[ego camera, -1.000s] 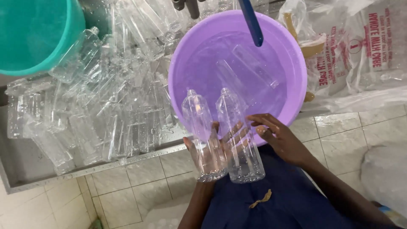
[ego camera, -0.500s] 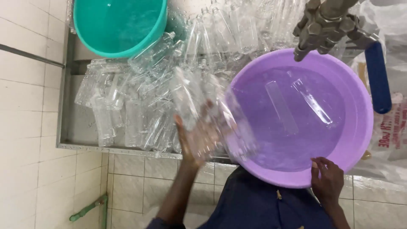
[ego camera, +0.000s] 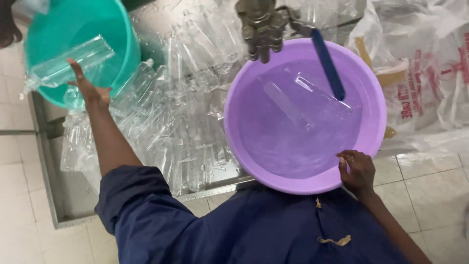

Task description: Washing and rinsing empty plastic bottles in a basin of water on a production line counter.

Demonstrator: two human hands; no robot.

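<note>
My left hand [ego camera: 93, 92] reaches out over the rim of a teal basin [ego camera: 117, 29], fingers spread. Clear plastic bottles [ego camera: 66, 62] lie across the basin's opening just past my fingertips, and I cannot see a grip on them. My right hand [ego camera: 356, 171] clasps the near rim of a purple basin [ego camera: 244, 146] filled with water. Two clear bottles [ego camera: 298, 98] lie submerged in it. I wear a dark blue top.
A heap of clear plastic bottles [ego camera: 185, 122] fills a metal tray [ego camera: 53, 195] between the basins. A metal tap [ego camera: 259, 29] with a blue lever [ego camera: 327, 63] hangs over the purple basin. Printed plastic bags [ego camera: 430, 73] lie at the right. White tiles surround the tray.
My left hand has carried the clear bottles from in front of the purple basin out to the teal basin and opened. My right hand has stayed on the purple basin's rim.
</note>
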